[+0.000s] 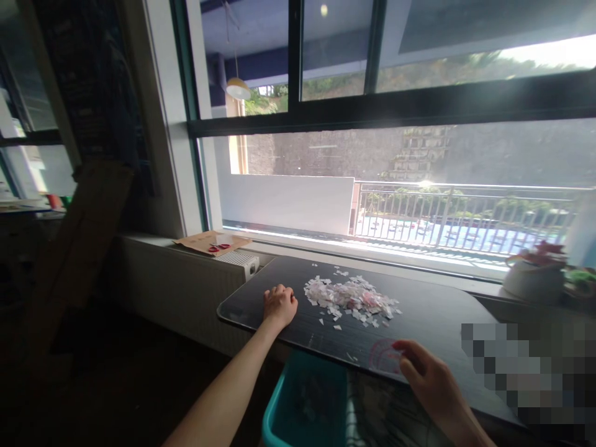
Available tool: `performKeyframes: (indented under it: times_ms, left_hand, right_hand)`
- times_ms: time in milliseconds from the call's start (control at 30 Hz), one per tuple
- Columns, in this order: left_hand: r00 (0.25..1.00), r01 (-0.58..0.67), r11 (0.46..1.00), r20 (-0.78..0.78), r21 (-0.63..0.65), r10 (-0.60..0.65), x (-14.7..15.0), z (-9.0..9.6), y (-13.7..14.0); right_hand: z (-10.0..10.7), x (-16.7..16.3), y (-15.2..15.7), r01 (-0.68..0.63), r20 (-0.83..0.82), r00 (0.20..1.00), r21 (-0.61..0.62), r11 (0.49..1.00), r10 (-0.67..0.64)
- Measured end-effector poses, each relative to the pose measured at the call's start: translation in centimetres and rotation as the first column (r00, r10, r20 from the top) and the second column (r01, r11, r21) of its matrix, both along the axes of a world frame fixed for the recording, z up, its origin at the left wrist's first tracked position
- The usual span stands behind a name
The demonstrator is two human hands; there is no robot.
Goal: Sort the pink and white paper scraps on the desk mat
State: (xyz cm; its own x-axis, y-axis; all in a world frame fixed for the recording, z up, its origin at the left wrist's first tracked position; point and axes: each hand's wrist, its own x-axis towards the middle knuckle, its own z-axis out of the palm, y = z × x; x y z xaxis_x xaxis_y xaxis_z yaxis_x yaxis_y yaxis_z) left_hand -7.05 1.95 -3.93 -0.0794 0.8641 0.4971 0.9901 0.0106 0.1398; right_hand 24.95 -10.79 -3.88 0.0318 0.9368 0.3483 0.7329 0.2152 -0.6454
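Note:
A loose pile of small white paper scraps [351, 297], some tinged pink, lies on the dark table [428, 316]. To the left of the pile, my left hand [280, 304] rests on the tabletop with its fingers curled in. Whatever may be inside that hand is hidden. My right hand [429, 375] is at the table's near edge, thumb and fingertips together at a see-through round thing with red lines [382, 355]. Its kind is unclear. A few stray scraps lie around the pile and near the front edge.
Below the table's near edge stands a teal bin [274, 417] with pale bits inside. Red-handled scissors [218, 248] lie on brown paper [195, 243] on the sill at left. A pale flowerpot [533, 279] stands at right. A large window [298, 211] rises behind.

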Motion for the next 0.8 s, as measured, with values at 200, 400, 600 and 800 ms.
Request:
performKeyframes:
  times_ms: [200,400,600,800]
  left_hand:
    - [1.0,-0.001,1.0,0.004,-0.019,0.001,-0.1,0.1,-0.1]
    - [1.0,0.002,1.0,0.011,-0.023,-0.002,-0.1,0.1,-0.1]
    - [1.0,0.003,1.0,0.012,-0.028,-0.003,0.0,0.0,-0.1]
    - [1.0,-0.01,1.0,0.018,-0.005,0.01,0.0,-0.1,0.0]
  right_hand:
    - [1.4,-4.1,3.2,-0.087,0.021,0.996,0.091,0.992,0.086]
    - [1.5,-5.7,5.0,-0.101,0.068,0.993,0.118,0.988,0.093]
    - [2.0,-5.3,6.0,0.012,0.164,0.986,0.113,0.993,-0.031]
    - [1.9,-6.7,7.3,-0.072,0.191,0.98,0.129,0.989,0.047]
